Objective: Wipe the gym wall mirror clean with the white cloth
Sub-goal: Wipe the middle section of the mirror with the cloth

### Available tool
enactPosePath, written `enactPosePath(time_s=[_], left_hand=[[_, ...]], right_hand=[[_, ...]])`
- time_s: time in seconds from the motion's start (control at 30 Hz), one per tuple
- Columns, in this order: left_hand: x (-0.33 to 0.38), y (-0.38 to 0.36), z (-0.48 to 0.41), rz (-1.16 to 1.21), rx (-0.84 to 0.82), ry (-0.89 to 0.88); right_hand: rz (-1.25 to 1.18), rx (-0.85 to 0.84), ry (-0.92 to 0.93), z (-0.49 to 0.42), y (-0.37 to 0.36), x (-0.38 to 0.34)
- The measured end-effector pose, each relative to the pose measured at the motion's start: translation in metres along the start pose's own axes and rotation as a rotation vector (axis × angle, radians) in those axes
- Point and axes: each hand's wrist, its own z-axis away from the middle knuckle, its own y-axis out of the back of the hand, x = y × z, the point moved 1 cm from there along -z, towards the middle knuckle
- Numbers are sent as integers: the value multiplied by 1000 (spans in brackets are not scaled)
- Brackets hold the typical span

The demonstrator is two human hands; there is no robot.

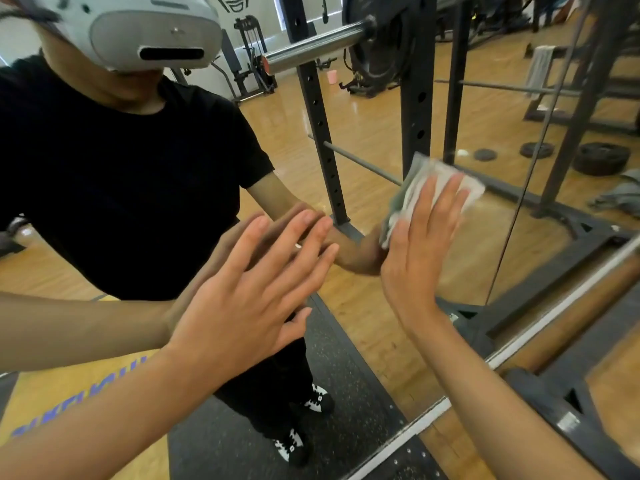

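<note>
The wall mirror (pixel 363 140) fills most of the view and shows my reflection in a black shirt and white headset. My right hand (pixel 420 244) lies flat with straight fingers, pressing the folded white cloth (pixel 446 180) against the glass. The cloth sticks out above and to the left of my fingers. My left hand (pixel 252 292) is spread flat on the mirror to the left of it, fingers straight, meeting its own reflection and holding nothing.
A metal strip (pixel 512 351) runs along the mirror's bottom edge at the lower right. Reflected in the glass are a squat rack upright (pixel 320 129), a barbell with plates (pixel 374 39), weight plates on the wooden floor (pixel 601 157) and a black rubber mat (pixel 346 403).
</note>
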Motion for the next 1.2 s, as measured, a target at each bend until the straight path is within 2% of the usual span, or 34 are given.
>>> enactPosePath(time_s=[0.07, 0.17, 0.27, 0.3, 0.37, 0.47, 0.57, 0.63, 0.73, 0.83, 0.9, 0.97, 1.07, 1.13, 1.2], left_hand=[[1, -1, 1, -22, -6, 2], [2, -3, 2, -27, -12, -1], [2, -2, 2, -27, -4, -8], [2, -2, 3, -20, 1, -6], [3, -2, 3, -26, 13, -1], [1, -1, 1, -26, 10, 3], [0, -1, 2, -31, -11, 5], [1, -1, 3, -40, -10, 8], [1, 0, 4, -30, -9, 17], [0, 1, 2, -6, -11, 19], [1, 1, 3, -14, -8, 20], [0, 1, 3, -22, -10, 8], [1, 0, 3, -30, 2, -1], [3, 0, 4, -31, 6, 9], [2, -1, 2, -31, 7, -1]], right_hand=[[-12, 40, 42, -11, -3, -3], [-20, -62, 56, 71, -15, 32], [-16, -224, -198, 178, -8, 91], [-36, -264, -276, 191, -4, 104], [-123, -298, -429, 160, -4, 103], [-60, -56, -348, 53, -7, 74], [-7, 90, -167, -14, -7, 23], [-6, 81, -54, -5, -12, 2], [9, -97, 12, 86, -22, 25], [52, -319, -147, 188, -13, 72], [16, -360, -215, 187, -6, 79], [-66, -252, -232, 129, -5, 63], [-75, -7, -93, 18, -1, 9], [-52, 33, 14, -19, -3, -24], [-14, 4, 120, -2, -8, -32]])
